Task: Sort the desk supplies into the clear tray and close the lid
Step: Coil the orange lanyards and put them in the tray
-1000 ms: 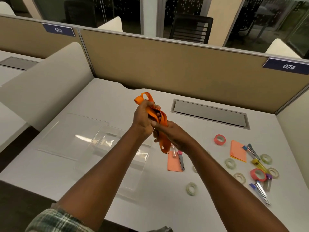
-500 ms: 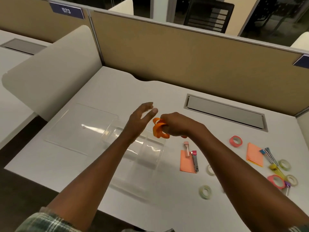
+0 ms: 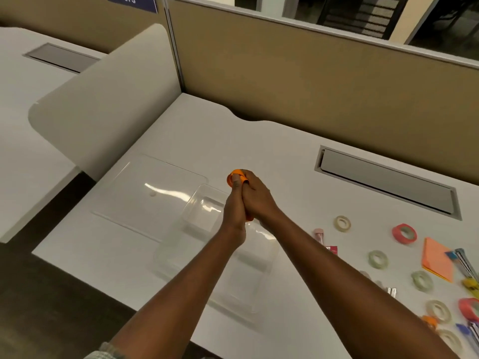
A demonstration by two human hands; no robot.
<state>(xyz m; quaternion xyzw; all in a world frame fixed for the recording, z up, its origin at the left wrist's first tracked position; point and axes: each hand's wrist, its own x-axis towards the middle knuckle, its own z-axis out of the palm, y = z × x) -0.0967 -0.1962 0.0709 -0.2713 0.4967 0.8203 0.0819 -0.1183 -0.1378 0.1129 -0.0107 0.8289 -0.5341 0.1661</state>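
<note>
Both my hands meet over the far end of the clear tray [image 3: 193, 203], bunching an orange strap [image 3: 235, 175] between them. My left hand [image 3: 234, 207] lies against the right one, its thumb pressing on the strap's top loop. My right hand [image 3: 259, 199] wraps round the rest of the strap, which is mostly hidden; a bit of orange shows below the palms. The tray's clear lid [image 3: 147, 187] lies flat on the desk to the tray's left.
On the white desk to the right lie several tape rolls, a pink roll [image 3: 404, 233], orange sticky notes [image 3: 438, 261], clips and small boxes. A grey cable hatch [image 3: 386, 182] sits at the back right. A tan partition stands behind, a white divider on the left.
My right hand bunched the loose strap up, and my left hand, open half a second ago, has closed back against it. The view has shifted left and down.
</note>
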